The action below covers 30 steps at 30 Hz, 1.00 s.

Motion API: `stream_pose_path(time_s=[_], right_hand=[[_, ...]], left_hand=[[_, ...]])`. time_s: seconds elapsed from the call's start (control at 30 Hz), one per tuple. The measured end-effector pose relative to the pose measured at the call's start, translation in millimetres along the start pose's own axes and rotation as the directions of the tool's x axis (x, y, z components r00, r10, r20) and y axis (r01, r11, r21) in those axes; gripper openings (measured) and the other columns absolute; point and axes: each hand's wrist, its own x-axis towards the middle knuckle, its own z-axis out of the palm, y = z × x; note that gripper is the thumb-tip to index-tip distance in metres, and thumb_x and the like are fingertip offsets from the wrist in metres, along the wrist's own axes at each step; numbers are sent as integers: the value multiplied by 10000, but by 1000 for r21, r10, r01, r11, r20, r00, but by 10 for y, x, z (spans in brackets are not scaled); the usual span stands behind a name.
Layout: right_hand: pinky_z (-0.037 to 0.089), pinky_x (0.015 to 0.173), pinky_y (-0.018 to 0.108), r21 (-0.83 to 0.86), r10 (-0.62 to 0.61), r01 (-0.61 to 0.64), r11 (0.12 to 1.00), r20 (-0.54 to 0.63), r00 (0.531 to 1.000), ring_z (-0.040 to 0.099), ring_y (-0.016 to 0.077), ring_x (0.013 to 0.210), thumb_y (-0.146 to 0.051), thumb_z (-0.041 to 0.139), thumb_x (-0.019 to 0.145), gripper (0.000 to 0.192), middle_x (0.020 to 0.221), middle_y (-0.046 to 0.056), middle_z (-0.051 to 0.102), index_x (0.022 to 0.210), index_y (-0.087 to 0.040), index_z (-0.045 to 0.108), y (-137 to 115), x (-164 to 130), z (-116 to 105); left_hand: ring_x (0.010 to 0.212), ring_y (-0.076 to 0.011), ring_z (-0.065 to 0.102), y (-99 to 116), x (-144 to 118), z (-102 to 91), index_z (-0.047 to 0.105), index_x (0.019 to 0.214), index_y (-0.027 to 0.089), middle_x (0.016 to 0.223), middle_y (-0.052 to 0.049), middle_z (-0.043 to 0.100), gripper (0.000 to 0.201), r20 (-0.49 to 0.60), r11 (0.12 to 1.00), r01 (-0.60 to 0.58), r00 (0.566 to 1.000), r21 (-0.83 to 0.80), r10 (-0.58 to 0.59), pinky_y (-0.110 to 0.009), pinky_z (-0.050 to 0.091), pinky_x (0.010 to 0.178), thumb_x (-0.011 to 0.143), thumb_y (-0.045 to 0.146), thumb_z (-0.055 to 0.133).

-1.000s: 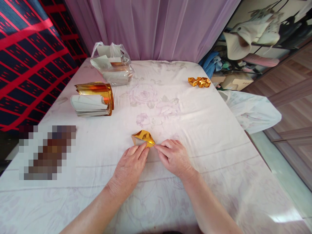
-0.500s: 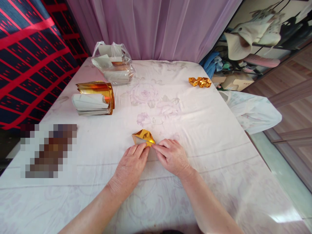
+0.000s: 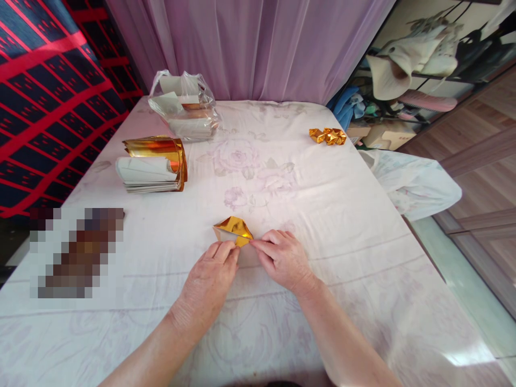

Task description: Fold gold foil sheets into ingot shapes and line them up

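Observation:
A small folded piece of gold foil paper [image 3: 233, 229] lies on the white flowered cloth [image 3: 322, 215] in front of me. My left hand [image 3: 209, 279] presses its near edge with the fingertips. My right hand [image 3: 282, 258] pinches the paper's right corner from the other side. Both hands rest on the cloth, fingers bent onto the paper, and the part under the fingers is hidden.
A stack of gold and white sheets [image 3: 153, 164] curls at the left. Behind it sits a clear plastic bag of paper [image 3: 185, 105]. Folded gold pieces [image 3: 327, 136] lie at the far right edge. A blurred patch [image 3: 76, 252] sits left. Purple curtain behind.
The hands and the gold paper have shifted slightly left. My left fingers have curled tighter onto the paper's near edge.

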Motion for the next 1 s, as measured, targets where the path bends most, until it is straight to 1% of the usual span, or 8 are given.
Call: stream_pose_path(time_s=[0.17,0.37,0.53,0.6,0.73,0.8,0.9,1.0], right_hand=[[367,692,315,-5,-4,3,1000,-11,1000,549,148,713,-160,591,880,228,797,10,636,1005,-255,757,1,-6,-3],[377,690,320,-16,-73,73,997,8,997,566,151,736,-151,561,911,263,824,19,645,1107,-227,720,-56,10,1],[375,684,324,25,-69,69,997,-2,998,581,153,750,-174,598,910,210,839,9,659,1053,-237,739,-99,36,29],[375,685,324,33,-58,58,998,-10,998,579,151,740,-173,606,904,204,829,4,658,1033,-246,746,-96,37,38],[367,682,319,34,-50,49,998,4,999,578,147,735,-181,615,899,206,825,2,664,1028,-265,753,-80,29,50],[364,681,316,35,-46,45,998,5,999,578,145,736,-179,614,897,215,828,4,669,1030,-271,754,-75,26,56],[363,676,316,42,-47,47,998,-8,999,580,147,735,-173,613,890,220,822,3,666,1025,-272,756,-73,27,61],[364,670,318,46,-52,53,998,-17,998,583,149,733,-172,612,892,215,819,2,662,1021,-266,756,-72,30,62]], left_hand=[[1009,-227,587,-10,-11,-1,645,1120,140,1040,-86,613,228,-35,999,31,999,-14,-31,-374,537,867,931,113,520],[984,-230,584,-23,-10,8,635,1143,134,1034,-84,615,281,25,1000,21,999,-7,-21,-395,533,871,899,60,517],[992,-230,585,-25,-13,-22,631,1176,128,1020,-87,618,320,49,1000,26,998,-1,-26,-391,532,877,890,43,515],[987,-234,591,-24,-7,-56,632,1183,122,1012,-87,623,338,78,1000,28,997,-4,-28,-385,541,858,873,29,532],[975,-238,600,-24,15,-141,651,1150,133,1021,-77,631,360,183,998,54,982,-21,-50,-382,551,851,827,-4,572],[968,-239,603,-27,21,-169,658,1140,138,1006,-72,633,348,204,997,67,977,-24,-60,-383,554,853,833,-1,573],[942,-235,608,-39,8,-180,670,1109,148,943,-57,631,350,194,997,78,978,-15,-74,-372,555,834,819,-22,571],[894,-225,611,-60,-29,-171,685,1037,168,915,-44,632,334,149,997,76,986,-11,-74,-355,547,788,797,-39,578]])
